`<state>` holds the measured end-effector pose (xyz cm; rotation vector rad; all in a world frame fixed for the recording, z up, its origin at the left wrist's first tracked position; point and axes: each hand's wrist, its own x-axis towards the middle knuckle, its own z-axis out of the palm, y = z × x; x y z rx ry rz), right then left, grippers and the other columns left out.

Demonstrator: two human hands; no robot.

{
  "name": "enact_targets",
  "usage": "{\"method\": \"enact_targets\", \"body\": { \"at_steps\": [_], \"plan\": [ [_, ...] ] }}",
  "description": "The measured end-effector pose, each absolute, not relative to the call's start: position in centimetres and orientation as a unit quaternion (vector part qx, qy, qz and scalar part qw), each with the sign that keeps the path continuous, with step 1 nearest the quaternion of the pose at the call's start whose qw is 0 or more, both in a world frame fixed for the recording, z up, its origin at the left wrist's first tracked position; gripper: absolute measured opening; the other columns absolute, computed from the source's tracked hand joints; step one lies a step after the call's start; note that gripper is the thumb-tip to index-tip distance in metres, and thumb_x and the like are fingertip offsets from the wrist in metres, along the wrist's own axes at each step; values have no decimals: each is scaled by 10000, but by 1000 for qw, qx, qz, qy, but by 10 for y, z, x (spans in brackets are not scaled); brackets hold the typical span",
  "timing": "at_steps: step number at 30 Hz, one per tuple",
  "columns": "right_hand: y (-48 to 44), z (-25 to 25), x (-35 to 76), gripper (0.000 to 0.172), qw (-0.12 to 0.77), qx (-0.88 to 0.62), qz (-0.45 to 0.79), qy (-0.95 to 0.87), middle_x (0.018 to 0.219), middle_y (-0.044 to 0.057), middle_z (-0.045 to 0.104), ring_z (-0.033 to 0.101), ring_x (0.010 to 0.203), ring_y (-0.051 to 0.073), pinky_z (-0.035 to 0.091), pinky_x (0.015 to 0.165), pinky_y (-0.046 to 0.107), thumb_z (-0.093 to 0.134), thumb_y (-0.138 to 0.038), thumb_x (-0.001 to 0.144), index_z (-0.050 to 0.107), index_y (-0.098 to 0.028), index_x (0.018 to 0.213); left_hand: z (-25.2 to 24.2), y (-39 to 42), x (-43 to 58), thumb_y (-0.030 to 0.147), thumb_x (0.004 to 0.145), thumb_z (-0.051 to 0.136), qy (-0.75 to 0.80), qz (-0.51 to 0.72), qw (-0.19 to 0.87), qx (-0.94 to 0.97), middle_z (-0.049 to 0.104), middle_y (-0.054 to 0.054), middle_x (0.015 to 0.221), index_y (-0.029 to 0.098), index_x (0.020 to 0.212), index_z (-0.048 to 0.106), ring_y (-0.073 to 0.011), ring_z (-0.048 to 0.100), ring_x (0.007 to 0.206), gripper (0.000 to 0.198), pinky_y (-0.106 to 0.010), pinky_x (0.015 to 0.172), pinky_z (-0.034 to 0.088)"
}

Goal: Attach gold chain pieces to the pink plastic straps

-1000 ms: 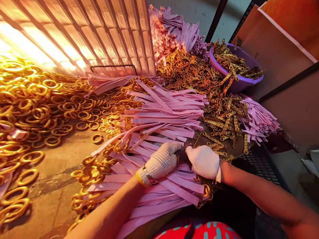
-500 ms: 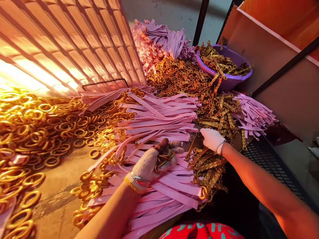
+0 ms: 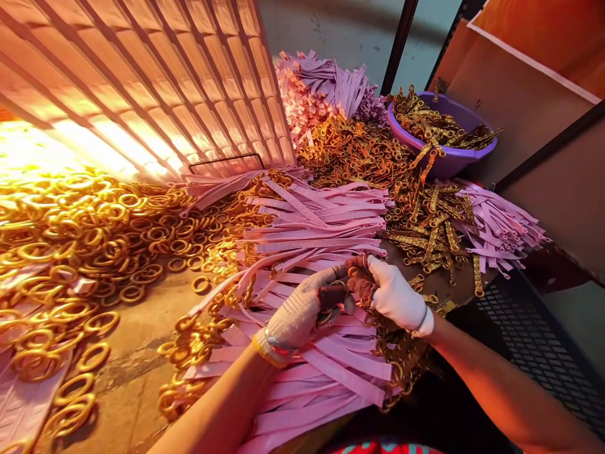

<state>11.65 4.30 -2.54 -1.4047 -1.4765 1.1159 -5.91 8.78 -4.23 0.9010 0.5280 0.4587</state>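
My left hand (image 3: 300, 309), in a knitted glove with dark-stained fingertips, is curled around several metal rings (image 3: 328, 316), which show partly in its palm. My right hand (image 3: 397, 295), gloved in white with dark fingertips, meets it, and the fingertips of both press together. What lies between them is mostly hidden; a bit of gold metal shows there. Beneath the hands spreads a layer of pink straps (image 3: 326, 372) with gold links at their ends. Beside my right hand, gold chain strips (image 3: 401, 347) lie in a heap, partly covered by the hand and forearm.
Loose gold rings (image 3: 94, 233) pile up at left beside a ribbed, brightly lit panel (image 3: 189, 82). At the back are more gold strips (image 3: 354, 151), pink straps (image 3: 350, 88) and a purple basin (image 3: 454, 161) of strips. A dark mesh crate (image 3: 534, 340) stands at right.
My right hand has come left from the strip heap to meet my left hand. My left hand's fingers have closed further over the rings. The view has shifted slightly.
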Motion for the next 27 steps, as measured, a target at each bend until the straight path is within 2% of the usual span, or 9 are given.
{"method": "enact_targets", "body": {
  "at_steps": [4, 10, 15, 17, 21, 24, 27],
  "plan": [
    [44, -31, 101, 288, 408, -540, 512, -529, 903, 1, 681, 620, 790, 139, 518, 784, 269, 639, -376, 847, 608, -209, 1079, -52, 83, -53, 324, 773, 740, 238, 273, 797, 483, 664, -46, 867, 145, 1189, 651, -119, 521, 664, 462, -213, 606, 419],
    [45, -29, 103, 292, 402, -549, 549, -486, 849, -6, 654, 585, 731, 133, 509, 704, 257, 626, -411, 842, 584, -199, 1038, -56, 84, -49, 311, 765, 730, 253, 242, 810, 470, 678, -66, 935, 130, 1192, 638, -152, 558, 725, 473, -255, 672, 471],
    [42, -21, 99, 272, 370, -566, 504, -537, 793, -28, 634, 587, 768, 140, 506, 823, 291, 661, -321, 837, 602, -204, 1076, -49, 81, -46, 242, 681, 780, 284, 269, 775, 496, 707, -58, 932, 153, 1111, 684, -202, 609, 840, 449, -285, 767, 507],
    [41, -18, 98, 246, 359, -569, 516, -531, 746, -33, 626, 585, 733, 142, 516, 790, 290, 628, -324, 863, 608, -210, 1080, -50, 80, -45, 259, 679, 793, 270, 265, 799, 467, 707, -61, 920, 153, 1103, 683, -200, 623, 823, 451, -286, 752, 510],
    [40, -18, 102, 266, 368, -589, 530, -486, 777, -25, 658, 607, 728, 151, 529, 688, 273, 635, -352, 856, 604, -243, 1097, -53, 81, -46, 361, 713, 802, 244, 220, 858, 394, 674, -60, 814, 141, 1020, 679, -131, 577, 646, 397, -221, 581, 442],
    [41, -25, 107, 310, 414, -570, 550, -449, 792, -19, 661, 618, 715, 152, 528, 626, 264, 677, -377, 818, 600, -236, 1083, -48, 84, -49, 461, 783, 747, 280, 201, 839, 420, 610, -35, 681, 121, 839, 658, -74, 456, 514, 356, -181, 454, 303],
    [44, -31, 109, 333, 450, -538, 571, -426, 815, -13, 663, 619, 690, 137, 520, 595, 249, 725, -388, 772, 597, -207, 1020, -43, 87, -51, 516, 818, 697, 304, 199, 821, 440, 569, -11, 618, 116, 822, 642, -42, 337, 439, 404, -179, 398, 186]
  ]
}}
